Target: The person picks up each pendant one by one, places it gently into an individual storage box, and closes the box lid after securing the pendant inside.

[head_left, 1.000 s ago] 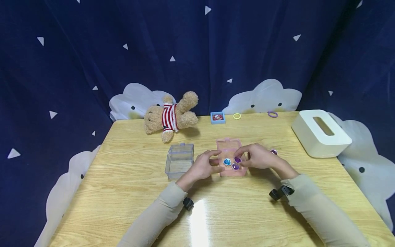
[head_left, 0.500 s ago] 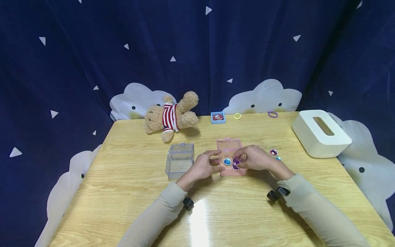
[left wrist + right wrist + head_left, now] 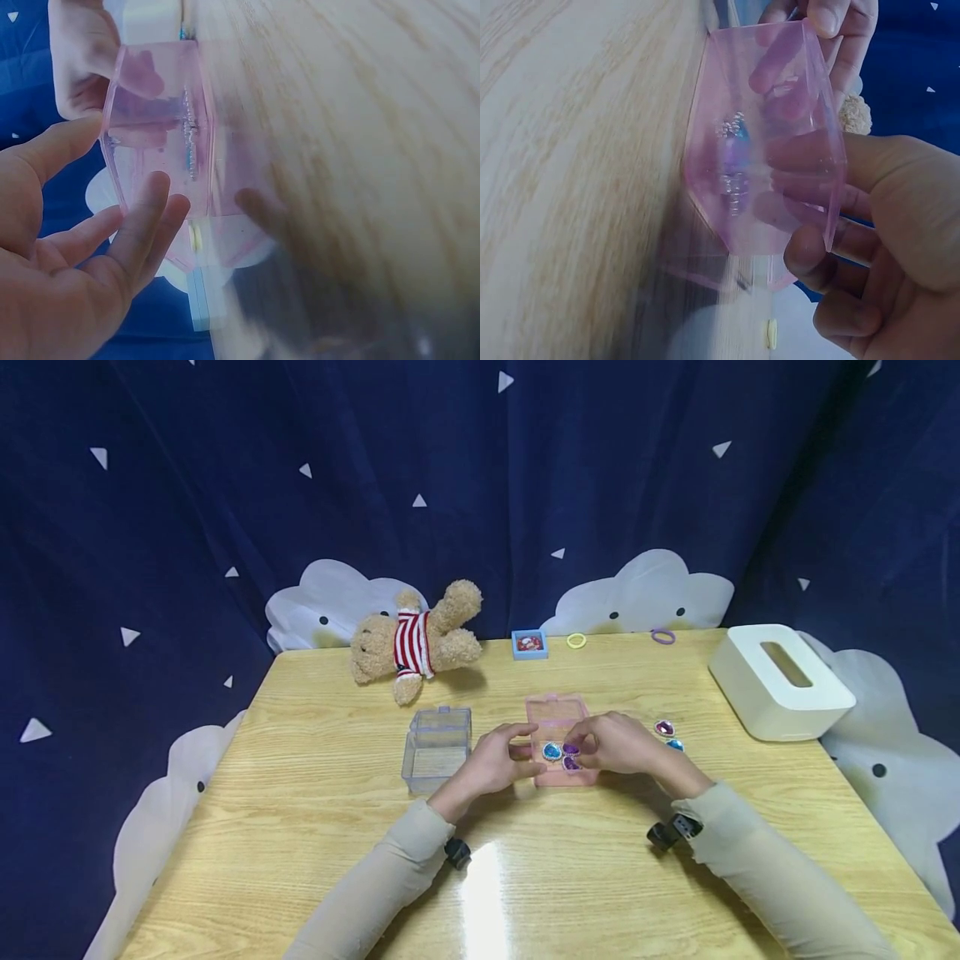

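Observation:
A small clear pink plastic box point(image 3: 566, 777) lies with its lid point(image 3: 555, 711) tipped back. My left hand point(image 3: 498, 762) holds its left end, thumb at the near corner and fingers spread along the side. Inside the box lie a blue gem point(image 3: 552, 752) and two purple gems point(image 3: 571, 749), all rimmed in silver; they show edge-on through the pink wall in the left wrist view. My right hand point(image 3: 618, 745) reaches in over the right side, its thumb and fingertips right at the purple gems, while its outer fingers point(image 3: 810, 251) stay outside the wall.
Left of the pink box stands a clear bluish box point(image 3: 437, 760), lid back. Right of my right hand lie a pink gem point(image 3: 664, 728) and a blue gem point(image 3: 675, 745). Farther off are a teddy bear point(image 3: 414, 643), a blue frame point(image 3: 529, 644), yellow and purple rings, and a white tissue box point(image 3: 780, 685).
My right hand has shifted slightly left, and the farther purple gem in the box has slid left with it. The loose blue gem on the table has come into sight. My left hand has stayed put.

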Demonstrator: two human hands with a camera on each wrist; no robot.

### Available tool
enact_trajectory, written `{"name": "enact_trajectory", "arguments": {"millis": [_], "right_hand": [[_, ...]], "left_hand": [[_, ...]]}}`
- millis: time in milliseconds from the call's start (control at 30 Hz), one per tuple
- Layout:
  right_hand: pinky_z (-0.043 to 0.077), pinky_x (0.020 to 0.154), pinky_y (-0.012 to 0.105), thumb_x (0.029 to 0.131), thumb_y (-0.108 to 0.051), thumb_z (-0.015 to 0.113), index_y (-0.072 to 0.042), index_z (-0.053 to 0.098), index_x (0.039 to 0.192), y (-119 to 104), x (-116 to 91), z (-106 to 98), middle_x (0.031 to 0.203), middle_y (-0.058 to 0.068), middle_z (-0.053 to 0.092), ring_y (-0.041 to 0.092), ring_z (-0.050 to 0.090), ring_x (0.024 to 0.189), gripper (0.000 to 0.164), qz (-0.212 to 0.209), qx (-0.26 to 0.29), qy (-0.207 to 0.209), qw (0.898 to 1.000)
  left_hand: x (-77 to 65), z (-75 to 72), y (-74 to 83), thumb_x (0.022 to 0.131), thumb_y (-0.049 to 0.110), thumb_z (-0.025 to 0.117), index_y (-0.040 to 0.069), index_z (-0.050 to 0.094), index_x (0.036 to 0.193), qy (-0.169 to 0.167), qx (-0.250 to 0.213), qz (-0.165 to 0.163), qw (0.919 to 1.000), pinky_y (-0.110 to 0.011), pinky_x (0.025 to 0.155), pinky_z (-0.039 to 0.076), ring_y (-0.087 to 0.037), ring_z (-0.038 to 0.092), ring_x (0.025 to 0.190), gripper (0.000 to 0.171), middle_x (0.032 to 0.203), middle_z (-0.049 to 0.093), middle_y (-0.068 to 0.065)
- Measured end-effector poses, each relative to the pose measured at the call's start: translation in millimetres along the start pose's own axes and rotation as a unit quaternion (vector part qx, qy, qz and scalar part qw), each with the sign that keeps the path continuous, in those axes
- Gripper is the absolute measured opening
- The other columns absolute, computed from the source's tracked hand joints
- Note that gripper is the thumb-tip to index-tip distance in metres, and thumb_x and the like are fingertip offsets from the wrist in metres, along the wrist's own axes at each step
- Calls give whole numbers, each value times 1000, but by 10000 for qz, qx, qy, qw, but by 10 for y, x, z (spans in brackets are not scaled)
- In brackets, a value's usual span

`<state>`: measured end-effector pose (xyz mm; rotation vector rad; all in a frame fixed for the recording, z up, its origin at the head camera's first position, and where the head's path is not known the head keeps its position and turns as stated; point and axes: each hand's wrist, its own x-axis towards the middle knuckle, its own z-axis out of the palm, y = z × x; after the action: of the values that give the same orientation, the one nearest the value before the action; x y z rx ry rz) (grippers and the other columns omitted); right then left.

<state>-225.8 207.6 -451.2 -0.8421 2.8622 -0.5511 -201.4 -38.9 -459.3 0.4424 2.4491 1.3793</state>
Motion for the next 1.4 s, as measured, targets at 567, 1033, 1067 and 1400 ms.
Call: {"name": "enact_trajectory", "arguments": {"millis": [567,1033,1067,1400], "right_hand": [[47,58,21,83,-18,79,-15,75,104,98,-51,-187,95,-3,75,8,56,64,21,-25,1071,312,9938],[44,57,24,85,-21,78,-16,76,104,315,-129,-396,93,-1,75,11,53,66,19,407,1075,775,9903],[44,57,24,85,-21,78,-17,76,104,340,-133,-405,93,-1,75,11,53,66,19,430,1084,790,9900],[48,70,23,88,-26,77,-15,75,109,576,-175,-448,96,-4,75,15,58,80,23,779,1026,754,9888]], "left_hand": [[-4,-51,3,82,18,83,12,54,143,128,-34,118,9998,-30,88,60,-30,68,115,68,145,53,-14],[-133,-358,16,89,15,75,8,63,132,253,-421,387,9980,-30,80,60,-31,69,112,46,136,63,-13],[-146,-391,11,89,15,75,8,63,131,294,-417,408,9979,-29,79,60,-30,69,112,45,135,64,-12],[-339,-721,-125,89,9,74,6,62,132,593,-614,585,9946,-32,86,61,-35,68,112,45,132,64,-17]]}}
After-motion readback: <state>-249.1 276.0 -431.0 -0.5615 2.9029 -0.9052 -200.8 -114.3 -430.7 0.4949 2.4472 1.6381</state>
